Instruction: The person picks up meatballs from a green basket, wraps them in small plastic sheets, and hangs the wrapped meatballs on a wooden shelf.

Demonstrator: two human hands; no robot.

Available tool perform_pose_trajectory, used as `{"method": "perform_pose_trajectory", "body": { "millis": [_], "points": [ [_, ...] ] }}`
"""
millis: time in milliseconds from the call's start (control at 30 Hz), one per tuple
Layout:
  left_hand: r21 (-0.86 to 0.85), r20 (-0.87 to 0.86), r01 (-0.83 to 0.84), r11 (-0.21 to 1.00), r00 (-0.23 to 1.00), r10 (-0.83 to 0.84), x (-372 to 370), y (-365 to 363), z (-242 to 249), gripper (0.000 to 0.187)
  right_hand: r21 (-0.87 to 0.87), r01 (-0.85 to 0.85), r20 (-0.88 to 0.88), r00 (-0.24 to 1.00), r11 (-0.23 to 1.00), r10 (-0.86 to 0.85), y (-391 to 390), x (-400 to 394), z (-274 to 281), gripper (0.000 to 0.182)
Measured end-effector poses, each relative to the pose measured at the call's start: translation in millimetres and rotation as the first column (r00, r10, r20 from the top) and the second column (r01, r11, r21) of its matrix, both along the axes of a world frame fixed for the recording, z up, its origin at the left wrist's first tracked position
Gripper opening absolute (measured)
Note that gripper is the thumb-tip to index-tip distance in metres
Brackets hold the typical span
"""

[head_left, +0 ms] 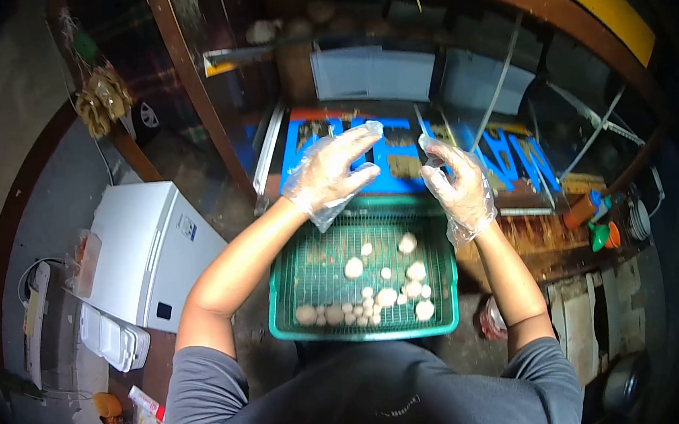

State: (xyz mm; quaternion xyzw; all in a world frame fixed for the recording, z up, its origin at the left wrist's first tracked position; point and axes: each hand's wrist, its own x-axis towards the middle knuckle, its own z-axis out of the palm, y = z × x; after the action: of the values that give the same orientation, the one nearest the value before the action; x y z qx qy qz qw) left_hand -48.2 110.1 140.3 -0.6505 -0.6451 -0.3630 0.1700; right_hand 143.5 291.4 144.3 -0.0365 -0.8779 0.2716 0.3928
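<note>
Both of my hands wear loose clear plastic gloves and are raised over the far edge of a green plastic basket (275, 310). My left hand (337, 170) is open, its fingers stretched to the right with the thumb apart below them. Opposite it, my right hand (460, 185) is open too, fingers and thumb curved apart. Nothing shows between the two hands. On the basket's mesh floor lie pale round balls (353, 268) of differing sizes, several lined up along the near side and others grouped at the right.
A glass-fronted case with large blue letters (397, 176) stands beyond the basket. To the left are a white freezer-like box (137, 254) and white foam containers (112, 337). An orange bottle (582, 211) and a green item (599, 236) sit at the right.
</note>
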Motion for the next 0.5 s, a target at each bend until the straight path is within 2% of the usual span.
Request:
{"method": "perform_pose_trajectory", "body": {
  "millis": [67, 133, 233, 333, 400, 500],
  "points": [
    [-0.060, 0.032, 0.020, 0.998, 0.999, -0.018, 6, -24, -12, 0.051, -0.028, 0.026, 0.072, 0.997, 0.999, -0.024, -18, 12, -11, 0.035],
    [-0.101, 0.076, 0.029, 0.994, 0.997, -0.021, 11, -44, -24, 0.048, -0.149, -0.044, 0.138, 0.988, 0.988, 0.065, -37, 21, -17, 0.035],
    [-0.205, 0.171, -0.009, 0.979, 0.984, 0.045, 23, -71, -35, 0.042, -0.131, -0.011, 0.209, 0.977, 0.991, 0.039, -47, 31, -37, 0.035],
    [-0.238, 0.258, -0.003, 0.971, 0.964, 0.066, 25, -88, -56, 0.041, -0.102, 0.033, 0.254, 0.967, 0.994, -0.006, -62, 41, -41, 0.033],
    [-0.221, 0.301, 0.007, 0.975, 0.952, 0.061, 33, -94, -68, 0.039, -0.272, 0.076, 0.332, 0.943, 0.959, 0.019, -65, 46, -48, 0.033],
    [-0.250, 0.444, 0.050, 0.967, 0.894, 0.068, 38, -96, -86, 0.036, -0.242, 0.079, 0.416, 0.909, 0.967, 0.030, -68, 52, -66, 0.035]
  ]
}}
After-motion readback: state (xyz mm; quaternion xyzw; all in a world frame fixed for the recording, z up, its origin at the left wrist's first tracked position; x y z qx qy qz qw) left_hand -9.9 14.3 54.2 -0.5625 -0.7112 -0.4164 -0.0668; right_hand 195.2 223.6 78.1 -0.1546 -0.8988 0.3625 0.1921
